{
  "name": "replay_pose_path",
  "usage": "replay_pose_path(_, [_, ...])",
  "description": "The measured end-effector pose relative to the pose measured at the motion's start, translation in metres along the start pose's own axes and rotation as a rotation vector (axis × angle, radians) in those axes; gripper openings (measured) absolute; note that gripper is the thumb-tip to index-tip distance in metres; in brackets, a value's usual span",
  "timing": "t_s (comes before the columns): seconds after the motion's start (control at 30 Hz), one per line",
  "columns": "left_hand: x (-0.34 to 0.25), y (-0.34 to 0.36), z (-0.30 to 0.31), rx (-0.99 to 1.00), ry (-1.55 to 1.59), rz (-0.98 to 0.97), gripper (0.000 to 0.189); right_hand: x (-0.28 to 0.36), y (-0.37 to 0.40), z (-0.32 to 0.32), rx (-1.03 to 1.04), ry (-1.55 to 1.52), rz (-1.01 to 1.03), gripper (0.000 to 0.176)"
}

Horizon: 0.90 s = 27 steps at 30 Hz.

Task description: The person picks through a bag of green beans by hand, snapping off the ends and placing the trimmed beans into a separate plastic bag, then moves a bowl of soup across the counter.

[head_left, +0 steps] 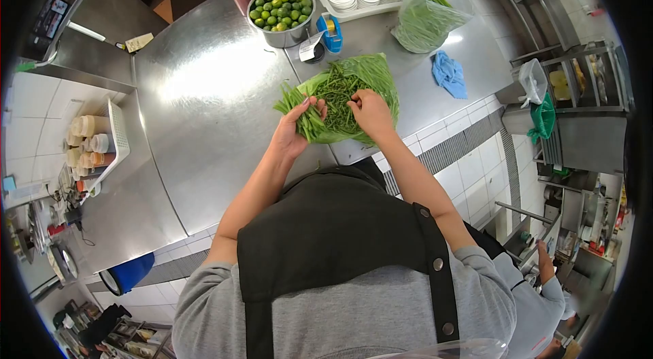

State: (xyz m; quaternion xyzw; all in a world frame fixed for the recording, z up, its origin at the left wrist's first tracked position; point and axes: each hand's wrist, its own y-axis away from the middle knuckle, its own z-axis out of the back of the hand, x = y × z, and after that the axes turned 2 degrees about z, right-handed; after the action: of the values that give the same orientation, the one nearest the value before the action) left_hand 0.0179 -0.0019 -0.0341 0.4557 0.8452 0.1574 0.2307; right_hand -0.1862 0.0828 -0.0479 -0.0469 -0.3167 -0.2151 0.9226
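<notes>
My left hand (293, 131) is closed around a bunch of cut green vegetable stalks (291, 102), whose ends fan out past the fingers to the left. Close to its right, my right hand (372, 113) has its fingers bent together over a heap of thin, darker green stalks (337, 95). Whatever those fingertips pinch is too small to name. The heap lies on a spread green-tinted plastic bag (378, 72) at the front edge of the steel table (211, 134).
Behind the bag stand a steel bowl of limes (307, 31), a blue tape dispenser (331, 35) and a rack of small white dishes (352, 13). A clear bag of greens (425, 22) and a blue cloth (449, 75) sit to the right. A co-worker (530, 301) stands behind at lower right.
</notes>
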Motion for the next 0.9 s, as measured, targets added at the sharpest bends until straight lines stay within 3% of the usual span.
replay_pose_path(0.07, [-0.002,-0.004,0.003,0.017,-0.022,-0.004,0.019,0.004,-0.003,-0.006,-0.027,0.050,-0.021,0.012])
replay_pose_path(0.27, [-0.005,-0.003,-0.004,-0.018,-0.158,-0.035,0.022,-0.010,-0.011,-0.003,-0.133,-0.249,0.008,0.015])
replay_pose_path(0.37, [-0.002,-0.005,-0.006,-0.035,-0.283,-0.059,0.025,-0.005,-0.011,0.005,0.001,-0.719,-0.082,0.015])
replay_pose_path(0.47, [0.000,-0.003,-0.028,-0.059,-0.450,-0.130,0.029,0.028,0.003,0.026,0.027,-0.794,0.007,0.013])
replay_pose_path(0.67, [-0.004,-0.005,-0.041,0.002,-0.682,-0.319,0.025,0.051,0.018,0.034,0.035,-0.540,0.200,0.019])
replay_pose_path(0.73, [-0.008,-0.004,-0.040,0.028,-0.729,-0.359,0.023,0.053,0.016,0.038,0.125,-0.586,0.191,0.020])
replay_pose_path(0.83, [-0.016,-0.002,-0.037,0.051,-0.881,-0.249,0.028,0.047,0.010,0.035,0.208,-0.764,0.106,0.020])
replay_pose_path(0.9, [-0.014,0.000,-0.038,0.035,-0.825,-0.229,0.028,0.045,0.009,0.032,0.248,-0.875,0.057,0.019])
